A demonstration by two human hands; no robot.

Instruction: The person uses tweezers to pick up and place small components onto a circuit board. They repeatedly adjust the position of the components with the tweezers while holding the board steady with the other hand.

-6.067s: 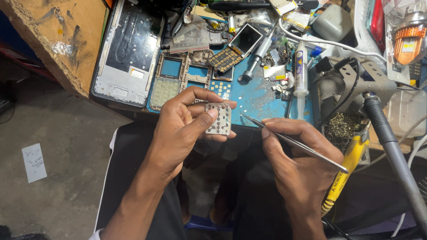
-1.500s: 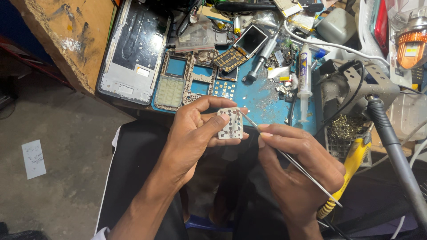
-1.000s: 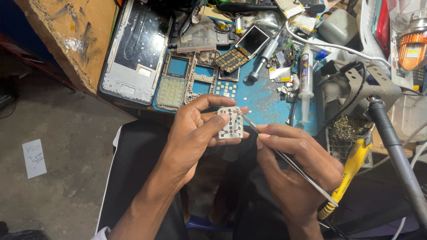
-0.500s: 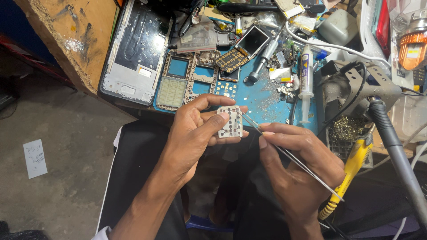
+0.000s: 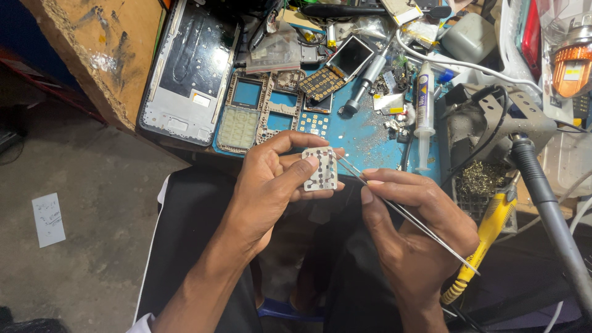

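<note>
My left hand [image 5: 271, 185] pinches a small white keypad sheet [image 5: 322, 169] dotted with dark contacts, held upright in front of the bench edge. My right hand [image 5: 413, 228] grips thin metal tweezers [image 5: 407, 216], their tips touching the right edge of the keypad sheet. Both hands hover over my lap, just below the blue work mat [image 5: 364, 132].
The blue mat carries phone frames [image 5: 246, 114], a keypad board [image 5: 320, 83], a small screen [image 5: 350, 55] and a syringe [image 5: 424, 111]. A large phone back frame [image 5: 188, 68] lies left. A yellow-handled soldering iron [image 5: 487, 237], grey nozzle hose [image 5: 549, 203] and solder wool [image 5: 478, 182] sit right.
The tweezers rose from below the keypad sheet until their tips met its right edge. My left hand has kept the sheet in nearly the same spot.
</note>
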